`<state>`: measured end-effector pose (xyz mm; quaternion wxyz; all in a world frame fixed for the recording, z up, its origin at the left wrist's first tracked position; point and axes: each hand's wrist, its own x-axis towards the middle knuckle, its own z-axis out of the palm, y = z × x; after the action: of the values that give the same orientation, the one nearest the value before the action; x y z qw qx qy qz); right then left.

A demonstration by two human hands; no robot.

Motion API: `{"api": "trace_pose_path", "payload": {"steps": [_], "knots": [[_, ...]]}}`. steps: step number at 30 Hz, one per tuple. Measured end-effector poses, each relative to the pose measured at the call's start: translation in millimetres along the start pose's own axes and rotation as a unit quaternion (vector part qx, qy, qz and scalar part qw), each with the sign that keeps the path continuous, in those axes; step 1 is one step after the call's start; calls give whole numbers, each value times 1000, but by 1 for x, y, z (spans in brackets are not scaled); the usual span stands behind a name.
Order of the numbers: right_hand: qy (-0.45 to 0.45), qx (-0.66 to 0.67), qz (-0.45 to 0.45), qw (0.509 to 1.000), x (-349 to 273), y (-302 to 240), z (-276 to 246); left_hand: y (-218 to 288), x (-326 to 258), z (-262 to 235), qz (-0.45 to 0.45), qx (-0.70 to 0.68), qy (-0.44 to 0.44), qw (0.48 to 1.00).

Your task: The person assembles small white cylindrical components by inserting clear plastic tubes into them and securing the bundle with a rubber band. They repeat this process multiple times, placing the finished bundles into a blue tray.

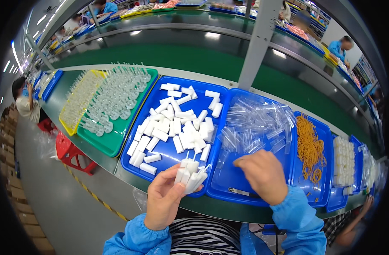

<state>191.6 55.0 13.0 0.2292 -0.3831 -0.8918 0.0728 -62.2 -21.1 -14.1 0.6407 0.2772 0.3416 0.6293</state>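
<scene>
In my left hand (164, 197) is a bunch of white plastic pieces (190, 175), held upright between thumb and fingers, with thin stems sticking out of their tops. My right hand (262, 174) hovers over the near part of a blue tray (217, 176), its fingers curled together. Whatever they may pinch is too small or hidden to make out. Clear plastic sleeves (254, 121) are heaped in that tray's far part, and a small metal tool (241, 192) lies near its front edge. Loose white blocks (160, 134) fill the blue tray to the left.
Left of these stand a green tray (111, 146) of clear stemmed parts and a yellow tray (69, 127). Orange rubber bands (309, 146) lie in a blue tray on the right, with pale cylinders (344, 161) beyond. A metal post (256, 51) rises behind; a red stool (71, 151) stands left.
</scene>
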Motion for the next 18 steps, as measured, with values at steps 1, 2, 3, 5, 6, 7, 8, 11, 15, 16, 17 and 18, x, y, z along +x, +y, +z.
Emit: {"api": "trace_pose_path", "payload": {"steps": [1, 2, 3, 5, 6, 7, 8, 11, 15, 16, 17, 18], "knots": [[-13, -19, -33, 999, 3, -3, 6, -3, 2, 2, -3, 18, -8, 1000], [-28, -62, -46, 997, 4, -5, 13, -7, 2, 3, -5, 35, -15, 999], [-42, -104, -62, 992, 6, -8, 22, -11, 3, 3, -4, 54, -21, 998], [-102, -156, -70, 980, 8, -14, 27, -13, 1, 1, 23, 83, -22, 996], [-147, -166, -63, 973, 8, -18, 25, -13, 0, 1, 50, 119, -32, 991], [-193, -176, -57, 964, 8, -21, 22, -11, -1, 1, 76, 156, -42, 984], [-182, -145, -53, 971, 7, -19, 18, -9, -3, 4, 71, 165, -37, 983], [-120, 30, 32, 992, 6, -18, 9, -9, -7, 3, 99, 225, -44, 968], [99, 470, 276, 833, 10, -35, -5, -13, -9, 9, 77, 227, -35, 970], [164, 570, 309, 743, 12, -39, -6, -13, -10, 11, 74, 220, -39, 972], [152, 578, 297, 745, 10, -40, -3, -13, -11, 12, 71, 224, -42, 971], [140, 585, 286, 746, 6, -42, 3, -13, -12, 13, 68, 228, -44, 970]]}}
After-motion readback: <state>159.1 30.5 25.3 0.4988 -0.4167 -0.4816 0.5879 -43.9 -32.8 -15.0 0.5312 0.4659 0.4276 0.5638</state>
